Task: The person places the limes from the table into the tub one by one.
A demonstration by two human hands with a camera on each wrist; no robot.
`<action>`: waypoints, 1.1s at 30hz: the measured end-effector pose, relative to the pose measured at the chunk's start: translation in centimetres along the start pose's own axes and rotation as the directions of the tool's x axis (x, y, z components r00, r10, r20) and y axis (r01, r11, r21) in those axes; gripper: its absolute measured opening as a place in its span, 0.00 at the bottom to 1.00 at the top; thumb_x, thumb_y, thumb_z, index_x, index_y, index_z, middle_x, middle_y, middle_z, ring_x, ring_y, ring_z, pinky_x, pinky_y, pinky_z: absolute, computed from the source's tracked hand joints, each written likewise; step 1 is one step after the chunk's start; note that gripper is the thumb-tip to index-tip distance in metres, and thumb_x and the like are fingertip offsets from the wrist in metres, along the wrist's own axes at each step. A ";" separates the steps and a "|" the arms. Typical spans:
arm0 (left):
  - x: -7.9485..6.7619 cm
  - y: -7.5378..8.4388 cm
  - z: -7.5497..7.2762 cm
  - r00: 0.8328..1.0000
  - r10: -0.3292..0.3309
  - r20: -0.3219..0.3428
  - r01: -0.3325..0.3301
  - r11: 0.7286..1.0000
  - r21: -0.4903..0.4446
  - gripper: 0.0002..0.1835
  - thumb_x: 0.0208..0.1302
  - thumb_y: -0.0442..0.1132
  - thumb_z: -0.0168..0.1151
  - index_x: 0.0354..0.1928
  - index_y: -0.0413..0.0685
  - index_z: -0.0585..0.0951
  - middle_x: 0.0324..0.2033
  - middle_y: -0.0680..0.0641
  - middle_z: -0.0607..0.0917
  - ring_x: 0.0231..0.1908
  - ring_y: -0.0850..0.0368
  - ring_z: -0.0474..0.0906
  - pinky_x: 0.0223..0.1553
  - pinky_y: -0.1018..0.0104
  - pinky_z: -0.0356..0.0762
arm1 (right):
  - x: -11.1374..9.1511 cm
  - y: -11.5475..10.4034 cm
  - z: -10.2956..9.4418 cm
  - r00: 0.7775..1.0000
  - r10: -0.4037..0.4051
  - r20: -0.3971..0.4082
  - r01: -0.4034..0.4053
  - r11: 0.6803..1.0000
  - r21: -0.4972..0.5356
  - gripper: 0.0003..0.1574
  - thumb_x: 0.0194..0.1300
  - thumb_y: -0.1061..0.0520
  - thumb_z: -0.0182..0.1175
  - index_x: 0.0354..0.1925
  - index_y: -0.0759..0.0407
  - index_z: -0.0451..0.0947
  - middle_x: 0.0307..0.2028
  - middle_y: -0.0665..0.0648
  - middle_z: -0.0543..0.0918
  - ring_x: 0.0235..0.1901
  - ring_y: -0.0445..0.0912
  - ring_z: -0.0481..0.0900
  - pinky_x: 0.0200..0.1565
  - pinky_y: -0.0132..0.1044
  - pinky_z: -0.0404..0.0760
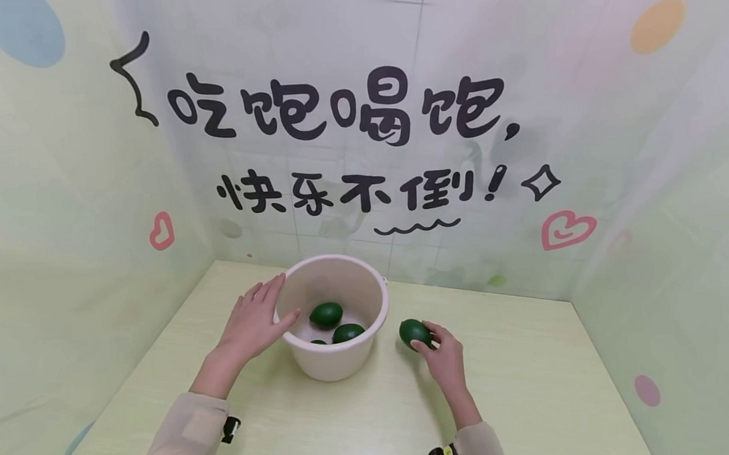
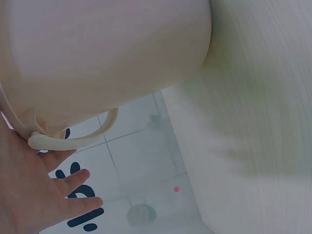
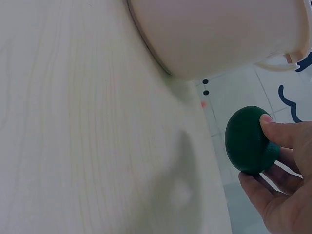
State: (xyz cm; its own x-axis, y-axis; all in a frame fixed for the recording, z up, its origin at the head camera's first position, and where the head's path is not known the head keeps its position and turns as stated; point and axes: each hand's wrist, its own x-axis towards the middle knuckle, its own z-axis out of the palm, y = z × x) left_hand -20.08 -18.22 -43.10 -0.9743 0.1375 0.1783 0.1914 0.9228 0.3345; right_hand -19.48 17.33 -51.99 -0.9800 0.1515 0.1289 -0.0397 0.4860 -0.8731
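Note:
A pale pink bucket (image 1: 329, 363) stands on the table with its mouth tilted into view. Inside it lie dark green limes (image 1: 326, 315), one of them mostly hidden by the front wall. My left hand (image 1: 255, 321) rests at the bucket's left rim, fingers straight and spread along the outside, thumb reaching over the edge. In the left wrist view the fingers (image 2: 73, 183) lie beside the bucket's handle (image 2: 73, 141). To the right of the bucket, my right hand (image 1: 447, 357) pinches another lime (image 3: 251, 140) between thumb and fingertips, held above the table.
The light wood-grain table (image 1: 528, 380) spreads around the bucket. Behind it rises a printed backdrop (image 1: 371, 27) with black lettering, and similar sheets (image 1: 689, 265) close off both sides.

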 end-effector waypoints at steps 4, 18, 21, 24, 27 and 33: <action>0.0 0.0 0.0 1.000 -0.002 -0.001 0.002 1.000 -0.001 0.44 0.69 0.58 0.56 0.77 0.43 0.54 0.74 0.37 0.64 0.72 0.31 0.57 0.69 0.27 0.54 | -0.1 -0.2 -0.2 1.000 0.002 -0.001 -0.002 1.000 0.019 0.30 0.60 0.61 0.70 0.60 0.66 0.77 0.59 0.70 0.80 0.56 0.64 0.81 0.55 0.50 0.84; -0.1 0.0 0.0 1.000 0.002 -0.006 -0.002 1.000 -0.007 0.43 0.69 0.58 0.56 0.77 0.43 0.55 0.73 0.38 0.65 0.72 0.31 0.57 0.69 0.26 0.54 | -0.5 -0.6 -0.8 1.000 0.012 -0.029 -0.009 0.997 0.071 0.30 0.59 0.61 0.71 0.60 0.66 0.78 0.59 0.69 0.80 0.55 0.62 0.82 0.54 0.46 0.84; -0.1 0.0 0.0 1.000 0.002 -0.005 -0.002 1.000 -0.008 0.43 0.68 0.58 0.56 0.77 0.43 0.55 0.73 0.38 0.65 0.72 0.31 0.57 0.69 0.26 0.54 | -0.7 -0.8 -1.0 0.999 0.006 -0.038 -0.003 0.996 0.084 0.30 0.59 0.62 0.71 0.60 0.66 0.78 0.58 0.69 0.81 0.55 0.62 0.82 0.53 0.45 0.85; -0.1 0.0 0.0 1.000 0.003 -0.004 -0.003 1.000 -0.008 0.44 0.69 0.58 0.55 0.77 0.43 0.55 0.73 0.38 0.65 0.71 0.31 0.58 0.69 0.27 0.54 | -0.7 -1.1 -1.2 0.999 0.001 -0.048 0.004 0.995 0.104 0.30 0.59 0.62 0.71 0.59 0.67 0.78 0.58 0.69 0.81 0.55 0.62 0.82 0.53 0.43 0.85; -0.1 0.0 0.0 1.000 0.003 -0.004 -0.003 1.000 -0.009 0.44 0.68 0.58 0.55 0.77 0.43 0.55 0.73 0.38 0.65 0.71 0.31 0.58 0.69 0.27 0.54 | -0.7 -1.3 -1.3 0.999 -0.005 -0.054 0.011 0.993 0.118 0.30 0.58 0.62 0.71 0.59 0.67 0.78 0.58 0.69 0.81 0.55 0.62 0.82 0.53 0.43 0.85; -0.1 0.0 0.0 1.000 0.000 -0.001 0.000 1.000 -0.012 0.44 0.69 0.58 0.56 0.77 0.43 0.55 0.74 0.37 0.64 0.72 0.31 0.57 0.70 0.27 0.54 | -0.8 -1.6 -1.5 0.998 -0.005 -0.060 0.013 0.991 0.133 0.30 0.59 0.62 0.71 0.59 0.66 0.78 0.59 0.69 0.81 0.55 0.62 0.82 0.53 0.43 0.84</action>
State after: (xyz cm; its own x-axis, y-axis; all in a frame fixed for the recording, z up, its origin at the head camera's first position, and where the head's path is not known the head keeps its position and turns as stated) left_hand -19.94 -18.24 -43.08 -0.9742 0.1370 0.1796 0.1929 0.9183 0.3457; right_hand -18.38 17.69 -49.97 -0.9664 0.2006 0.1610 -0.0777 0.3687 -0.9263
